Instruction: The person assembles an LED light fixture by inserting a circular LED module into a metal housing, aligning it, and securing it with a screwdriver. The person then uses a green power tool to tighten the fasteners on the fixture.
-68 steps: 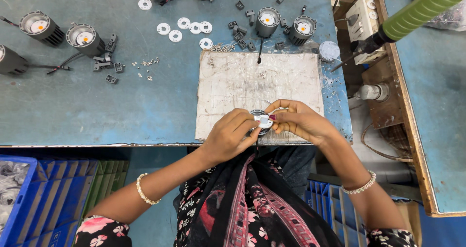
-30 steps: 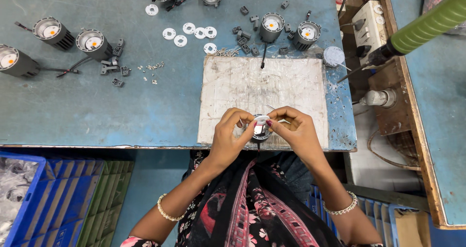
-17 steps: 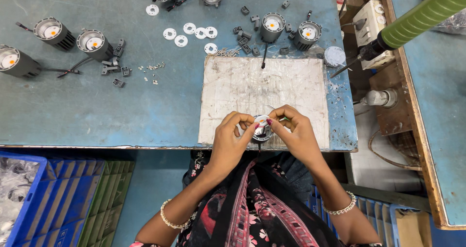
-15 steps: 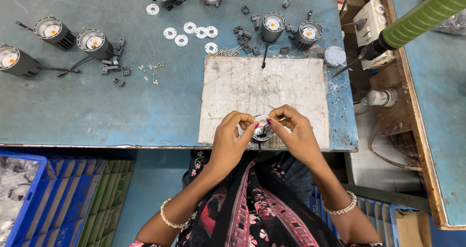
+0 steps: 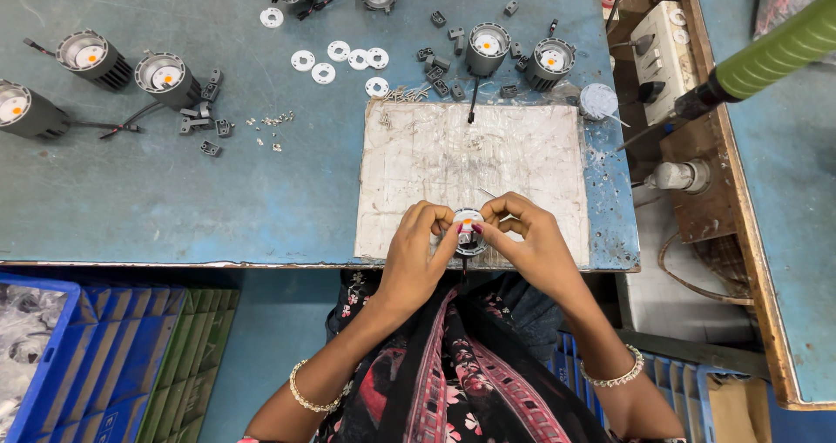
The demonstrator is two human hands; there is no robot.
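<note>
My left hand (image 5: 418,256) and my right hand (image 5: 527,238) meet at the near edge of a worn white work mat (image 5: 475,151). Between their fingertips sits a small round dark lamp housing (image 5: 470,231) with a pale ring on top. Both hands grip it, thumbs and forefingers pinched over its top. Its lower part is hidden by my fingers.
Several grey spotlight housings (image 5: 165,73) with wires, white rings (image 5: 348,58), small dark brackets (image 5: 209,129) and loose screws lie on the blue bench (image 5: 174,199). A green-handled tool (image 5: 766,55) reaches in at right. Blue crates (image 5: 78,356) stand below left.
Both hands stay on the lamp housing at the mat's near edge. Only the fingers shift slightly on its top; the view has moved a little.
</note>
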